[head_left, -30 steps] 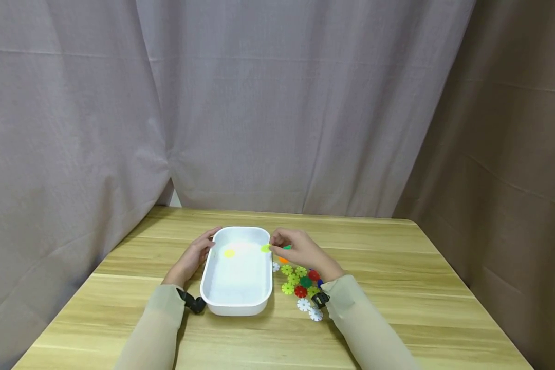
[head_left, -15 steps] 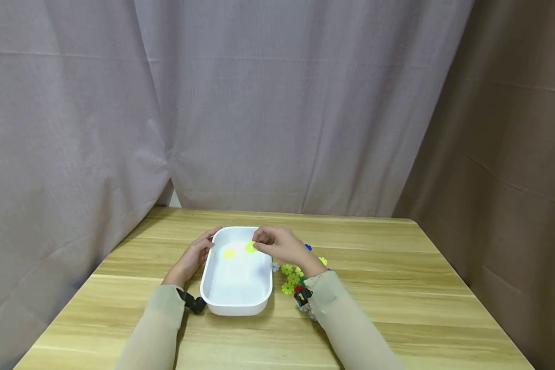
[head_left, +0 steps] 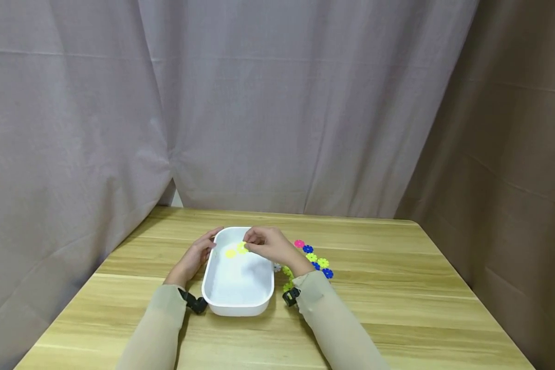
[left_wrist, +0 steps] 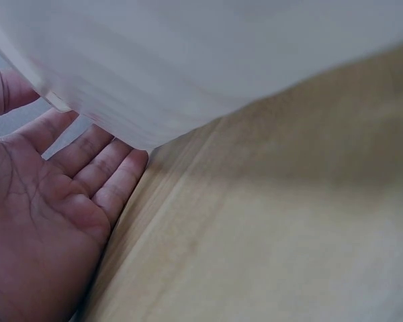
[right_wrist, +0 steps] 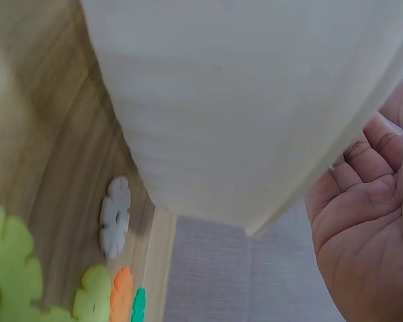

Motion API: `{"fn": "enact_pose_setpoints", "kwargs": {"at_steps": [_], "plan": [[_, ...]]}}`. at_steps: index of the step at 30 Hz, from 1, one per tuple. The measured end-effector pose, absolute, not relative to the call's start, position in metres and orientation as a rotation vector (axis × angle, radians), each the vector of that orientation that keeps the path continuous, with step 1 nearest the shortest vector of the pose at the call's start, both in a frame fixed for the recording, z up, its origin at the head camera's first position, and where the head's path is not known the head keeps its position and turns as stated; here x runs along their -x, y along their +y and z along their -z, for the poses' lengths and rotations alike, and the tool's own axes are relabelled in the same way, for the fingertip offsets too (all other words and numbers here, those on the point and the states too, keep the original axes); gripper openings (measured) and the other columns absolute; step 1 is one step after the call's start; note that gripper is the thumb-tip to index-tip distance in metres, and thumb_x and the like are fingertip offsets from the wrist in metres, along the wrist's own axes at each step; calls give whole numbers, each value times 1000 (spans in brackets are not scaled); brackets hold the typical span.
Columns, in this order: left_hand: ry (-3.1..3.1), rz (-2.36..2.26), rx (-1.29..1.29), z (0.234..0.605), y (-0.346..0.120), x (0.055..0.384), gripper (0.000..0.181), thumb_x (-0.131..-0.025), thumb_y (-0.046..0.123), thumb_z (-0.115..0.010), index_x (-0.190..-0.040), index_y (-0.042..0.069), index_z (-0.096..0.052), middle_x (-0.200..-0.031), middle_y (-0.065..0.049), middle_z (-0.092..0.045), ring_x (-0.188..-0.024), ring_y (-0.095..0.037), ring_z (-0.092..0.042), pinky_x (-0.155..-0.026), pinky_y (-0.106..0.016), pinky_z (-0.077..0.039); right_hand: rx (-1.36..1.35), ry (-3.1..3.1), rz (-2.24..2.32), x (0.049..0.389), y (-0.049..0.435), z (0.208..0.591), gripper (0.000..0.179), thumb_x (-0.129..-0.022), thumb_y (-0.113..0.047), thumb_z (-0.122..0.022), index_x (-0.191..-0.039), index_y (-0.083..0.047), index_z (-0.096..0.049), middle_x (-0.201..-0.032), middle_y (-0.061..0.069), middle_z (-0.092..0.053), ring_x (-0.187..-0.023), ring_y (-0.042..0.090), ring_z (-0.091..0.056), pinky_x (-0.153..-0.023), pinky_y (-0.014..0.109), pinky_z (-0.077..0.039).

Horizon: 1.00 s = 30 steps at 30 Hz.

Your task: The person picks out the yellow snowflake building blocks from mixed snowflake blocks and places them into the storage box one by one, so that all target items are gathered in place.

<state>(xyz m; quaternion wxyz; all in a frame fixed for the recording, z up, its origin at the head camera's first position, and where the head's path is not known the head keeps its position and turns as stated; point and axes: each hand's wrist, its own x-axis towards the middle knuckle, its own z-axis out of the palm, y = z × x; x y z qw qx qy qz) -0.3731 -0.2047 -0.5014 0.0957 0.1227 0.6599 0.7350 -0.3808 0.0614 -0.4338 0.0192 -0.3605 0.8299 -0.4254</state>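
Note:
A white plastic tub (head_left: 238, 310) stands on the table. My left hand (head_left: 195, 258) holds it at its left side; in the left wrist view the thumb goes over the rim and the fingers (left_wrist: 114, 181) lie against the outer wall. My right hand (head_left: 270, 245) is over the tub and pinches a yellow flower-shaped plastic disc (head_left: 242, 248) between thumb and fingertips. Another yellow disc (head_left: 230, 254) lies inside, close to it. The right wrist view hides the fingertips and the held disc behind the tub wall (right_wrist: 208, 121).
Right of the tub, loose flower-shaped discs lie on the table: a pink one (head_left: 299, 243), several blue ones (head_left: 328, 273), yellow-green ones (head_left: 322, 262) and a white one (right_wrist: 115, 217). The right forearm covers others. Orange (right_wrist: 121, 295) and green (right_wrist: 138, 306) discs show low in the right wrist view.
My right hand has moved left from the tub's right rim to over its inside, carrying the yellow disc closer to the other one. The left hand stays on the tub.

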Motion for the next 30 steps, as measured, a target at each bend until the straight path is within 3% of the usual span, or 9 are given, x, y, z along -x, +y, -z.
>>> {"fn": "enact_pose_setpoints", "kwargs": {"at_steps": [10, 16, 30], "plan": [[1946, -2197, -332, 503, -206, 375, 67, -93, 8, -39, -159, 11, -29, -161, -15, -31, -139, -31, -41, -101, -29, -48, 1085, 2612, 1255, 391, 45, 440, 9, -94, -12, -70, -102, -7, -71, -88, -1, -70, -79, 10, -66, -72, 25, -56], [1948, -2193, -342, 503, -205, 377, 66, -93, 8, -39, -159, 12, -31, -161, -13, -32, -140, -30, -40, -106, -33, -45, 1027, 2563, 1184, 406, 42, 441, 9, -95, -7, -66, -102, -4, -70, -87, 3, -70, -73, 14, -65, -66, 26, -56], [1955, -2187, -358, 502, -203, 377, 67, -93, 6, -39, -159, 11, -31, -160, -16, -32, -139, -34, -40, -108, -40, -43, 1110, 2678, 741, 430, 34, 440, 12, -90, -3, -69, -100, -8, -75, -87, -2, -69, -81, 11, -62, -73, 25, -54]]}}
